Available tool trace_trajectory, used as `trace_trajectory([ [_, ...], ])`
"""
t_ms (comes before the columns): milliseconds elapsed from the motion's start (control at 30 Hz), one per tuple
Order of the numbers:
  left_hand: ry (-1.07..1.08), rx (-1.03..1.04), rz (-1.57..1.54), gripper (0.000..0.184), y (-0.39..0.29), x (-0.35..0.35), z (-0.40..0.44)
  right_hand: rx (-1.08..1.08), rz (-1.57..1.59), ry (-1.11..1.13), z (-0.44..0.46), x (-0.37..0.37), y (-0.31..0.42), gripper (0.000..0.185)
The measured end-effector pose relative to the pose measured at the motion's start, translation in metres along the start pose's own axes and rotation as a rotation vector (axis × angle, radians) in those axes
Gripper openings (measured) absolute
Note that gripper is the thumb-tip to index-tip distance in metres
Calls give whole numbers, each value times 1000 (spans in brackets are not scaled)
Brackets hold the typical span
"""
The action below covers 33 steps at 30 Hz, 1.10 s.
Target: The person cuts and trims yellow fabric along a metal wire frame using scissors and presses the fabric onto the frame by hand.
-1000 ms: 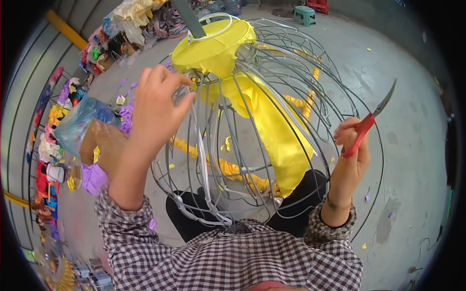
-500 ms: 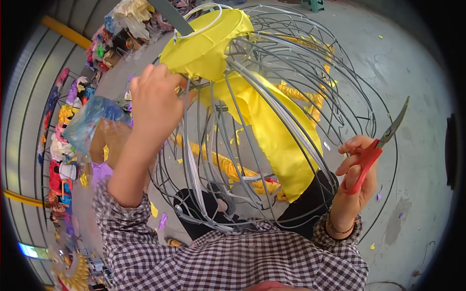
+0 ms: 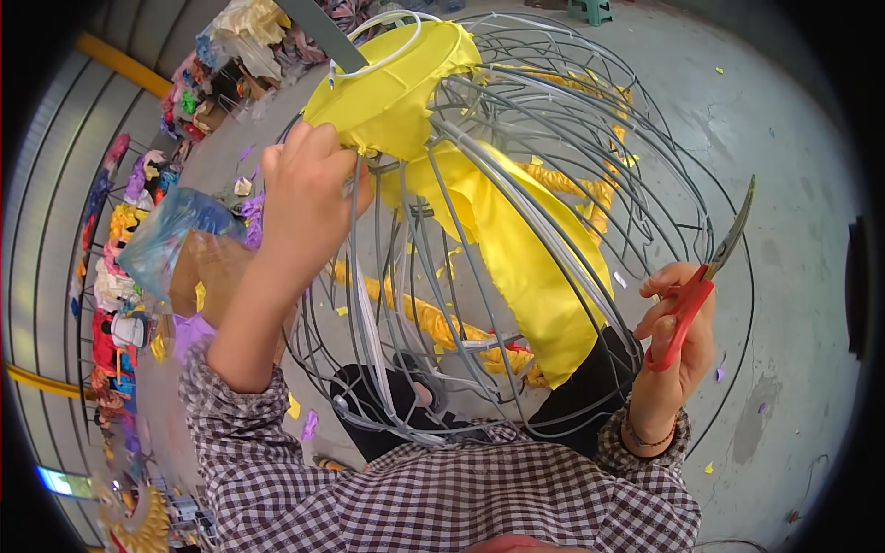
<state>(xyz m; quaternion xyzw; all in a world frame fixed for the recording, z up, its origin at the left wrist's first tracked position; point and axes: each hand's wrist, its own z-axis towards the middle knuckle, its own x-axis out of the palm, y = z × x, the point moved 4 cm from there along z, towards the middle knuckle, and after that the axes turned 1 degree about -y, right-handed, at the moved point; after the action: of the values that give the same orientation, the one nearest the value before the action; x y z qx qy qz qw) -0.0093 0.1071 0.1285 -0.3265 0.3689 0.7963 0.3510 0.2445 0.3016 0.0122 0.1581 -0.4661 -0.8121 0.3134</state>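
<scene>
The left forearm rises through the left of the frame to the left hand [image 3: 315,182], upper left of centre, its back showing and fingers curled in. Right of centre, the right hand [image 3: 678,323] is raised above its wrist, fingers bent.

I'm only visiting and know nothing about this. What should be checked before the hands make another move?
1. Scissors held by the red handles in the right hand: ok.
2. Blades away from the yellow cloth: ok.
3. Left hand at the edge of the round yellow top: ok.
4. Left fingertips gripping that edge: cannot tell; partly hidden.
5. Wire frame firmly supported: cannot tell.
6. Floor free of scraps: not ok.
</scene>
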Motion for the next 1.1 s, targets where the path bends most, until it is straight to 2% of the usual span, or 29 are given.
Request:
trace_trajectory([
  [300, -18, -52, 0, 11, 5, 1, -5, 11, -52, -13, -2, 7, 6, 35],
  [433, -64, -317, -345, 5, 13, -3, -8, -32, -5, -20, 1, 9, 6, 13],
  [467, -66, -323, -340, 5, 13, -6, -10, -34, -1, -14, 2, 10, 6, 13],
  [633, -107, -256, -176, 8, 0, -20, -24, -5, 7, -14, 1, 8, 0, 13],
  [767, -60, -82, 70, 14, -10, -20, -30, -24, -69, -4, 3, 10, 4, 33],
  [967, 0, -76, 47, 18, -8, -10, -31, -12, -80, -2, 1, 8, 6, 32],
  [1100, 29, -89, 34, 16, -10, -12, -30, 33, -48, 9, 1, 9, 5, 15],
])
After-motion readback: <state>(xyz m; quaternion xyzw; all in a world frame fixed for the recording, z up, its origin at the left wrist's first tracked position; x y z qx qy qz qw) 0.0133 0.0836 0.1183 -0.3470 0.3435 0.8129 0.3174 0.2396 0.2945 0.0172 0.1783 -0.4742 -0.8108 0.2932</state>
